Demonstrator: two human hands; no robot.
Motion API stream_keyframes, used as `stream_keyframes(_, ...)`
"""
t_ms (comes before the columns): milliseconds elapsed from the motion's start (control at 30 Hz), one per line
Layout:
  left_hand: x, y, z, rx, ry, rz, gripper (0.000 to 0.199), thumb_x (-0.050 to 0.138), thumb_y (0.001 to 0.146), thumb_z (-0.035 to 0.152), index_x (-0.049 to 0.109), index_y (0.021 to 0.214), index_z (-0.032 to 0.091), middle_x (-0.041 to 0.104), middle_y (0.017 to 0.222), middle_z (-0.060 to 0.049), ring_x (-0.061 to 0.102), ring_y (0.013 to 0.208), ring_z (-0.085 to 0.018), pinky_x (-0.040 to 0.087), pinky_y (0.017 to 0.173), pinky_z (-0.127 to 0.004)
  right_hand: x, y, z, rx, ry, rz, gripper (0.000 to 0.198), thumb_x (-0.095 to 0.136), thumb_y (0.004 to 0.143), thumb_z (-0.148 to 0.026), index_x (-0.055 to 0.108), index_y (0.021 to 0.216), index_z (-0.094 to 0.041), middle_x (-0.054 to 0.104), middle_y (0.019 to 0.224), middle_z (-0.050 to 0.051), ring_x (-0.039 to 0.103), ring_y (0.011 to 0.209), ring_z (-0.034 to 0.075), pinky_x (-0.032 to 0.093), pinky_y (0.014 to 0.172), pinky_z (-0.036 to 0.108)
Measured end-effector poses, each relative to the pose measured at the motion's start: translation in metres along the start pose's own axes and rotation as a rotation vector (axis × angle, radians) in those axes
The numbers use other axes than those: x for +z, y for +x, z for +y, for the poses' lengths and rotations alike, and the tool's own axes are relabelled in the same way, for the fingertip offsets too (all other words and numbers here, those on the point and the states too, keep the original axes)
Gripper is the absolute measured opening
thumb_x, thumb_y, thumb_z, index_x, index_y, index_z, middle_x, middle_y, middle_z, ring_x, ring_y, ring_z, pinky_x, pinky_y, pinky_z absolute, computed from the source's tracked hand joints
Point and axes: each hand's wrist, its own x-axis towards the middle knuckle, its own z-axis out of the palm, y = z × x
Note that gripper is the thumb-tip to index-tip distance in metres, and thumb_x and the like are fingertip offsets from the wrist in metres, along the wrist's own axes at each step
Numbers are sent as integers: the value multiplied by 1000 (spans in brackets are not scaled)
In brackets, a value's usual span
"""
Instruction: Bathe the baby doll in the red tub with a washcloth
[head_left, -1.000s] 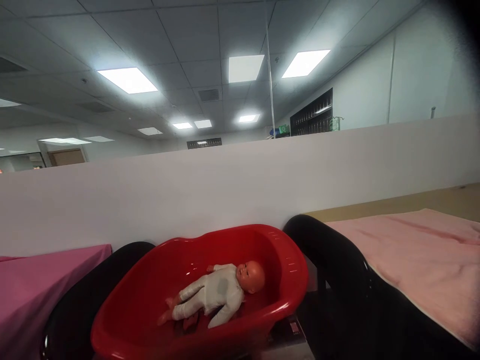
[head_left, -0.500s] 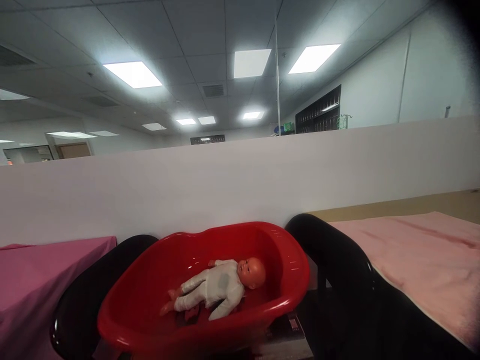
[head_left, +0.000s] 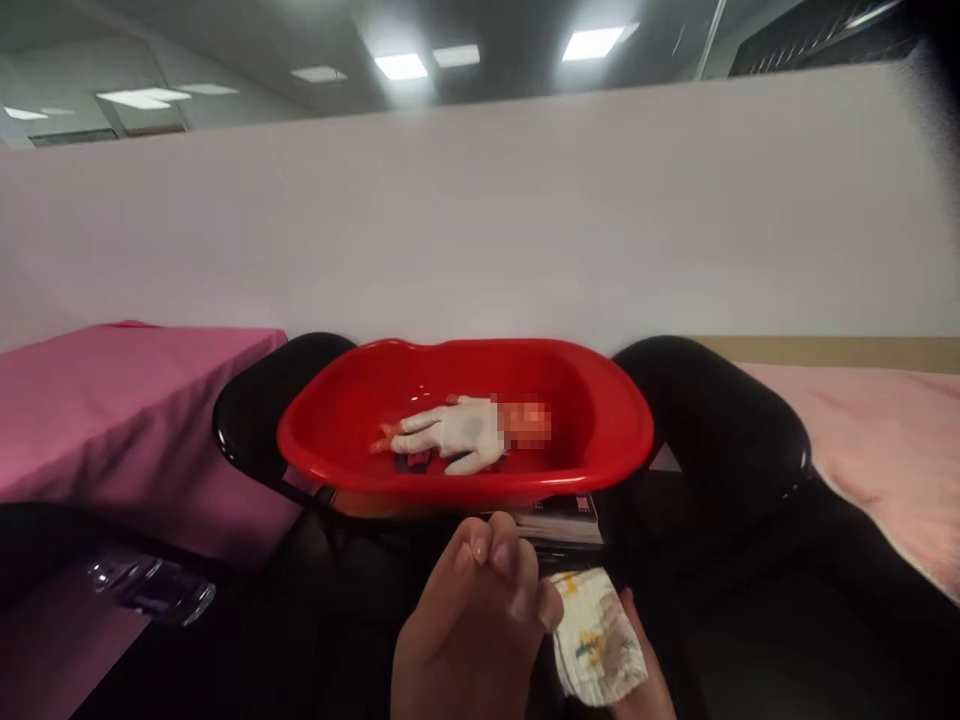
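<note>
In the lower middle, my left hand (head_left: pixel 472 620) is closed, its fingers curled in; what they hold, if anything, is hidden. My right hand (head_left: pixel 651 672), partly hidden, grips a folded white diaper (head_left: pixel 596 640) with yellow and blue print. A fingertip of my left hand overlaps the diaper's left edge; I cannot tell whether it presses on it. Beyond both hands stands a red baby bathtub (head_left: pixel 615 430). Inside it, a baby doll (head_left: pixel 469 427) in a white suit lies on its back, head toward the right.
A black frame (head_left: pixel 720 410) curves around the tub. Books or boxes (head_left: pixel 562 520) lie beneath it. Pink cloth (head_left: pixel 150 400) covers a surface at left, paler pink cloth (head_left: pixel 885 430) one at right. A shiny purple-and-clear object (head_left: pixel 157 590) is lower left. A white partition (head_left: pixel 480 220) rises behind.
The view has tilted down, so the tub sits higher and looks smaller. My two hands and the diaper have come into view at the bottom. The doll lies as before.
</note>
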Motion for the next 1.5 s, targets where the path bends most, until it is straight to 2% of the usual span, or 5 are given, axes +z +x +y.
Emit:
stream_keyframes(333, -61, 19, 3, 32, 44, 105, 17, 55, 85, 12, 55, 69, 14, 48, 78, 0, 45, 63, -8, 43, 63, -23, 7, 9, -5, 112, 145, 202, 52, 53, 80, -64, 72, 102, -21, 73, 105, 6, 62, 112, 26, 36, 109, 47)
stream_keyframes(900, -158, 32, 3, 112, 494, 272, 16, 72, 76, 19, 59, 68, 17, 47, 75, 2, 48, 64, -8, 41, 67, -26, 14, 10, -10, 17, -20, 200, 54, 53, 76, -70, 73, 95, -24, 70, 114, 8, 52, 124, 28, 33, 111, 50)
stream_keyframes(1133, -154, 34, -3, 50, 594, 171, 17, 75, 73, 22, 61, 65, 17, 46, 67, 3, 45, 62, -10, 39, 69, -27, 26, 4, -20, -9, 55, 140, 57, 49, 77, -72, 72, 99, -25, 66, 122, 7, 49, 128, 27, 32, 111, 50)
stream_keyframes(1300, -155, 32, -10, 13, 682, 176, 19, 65, 83, 26, 56, 69, 18, 47, 71, 2, 46, 65, -11, 40, 74, -30, 25, 3, -5, -34, -98, 220, 37, 77, 68, -34, 71, 100, -18, 73, 104, 8, 66, 102, 26, 50, 97, 42)
stream_keyframes(1500, -124, 56, 13, 198, 1179, 111, 17, 59, 87, 31, 57, 75, 19, 54, 69, 1, 51, 67, -14, 40, 68, -27, 45, -15, -13, 26, -440, 41, 42, 77, 69, -41, 71, 99, -12, 74, 88, 12, 71, 81, 26, 56, 77, 38)
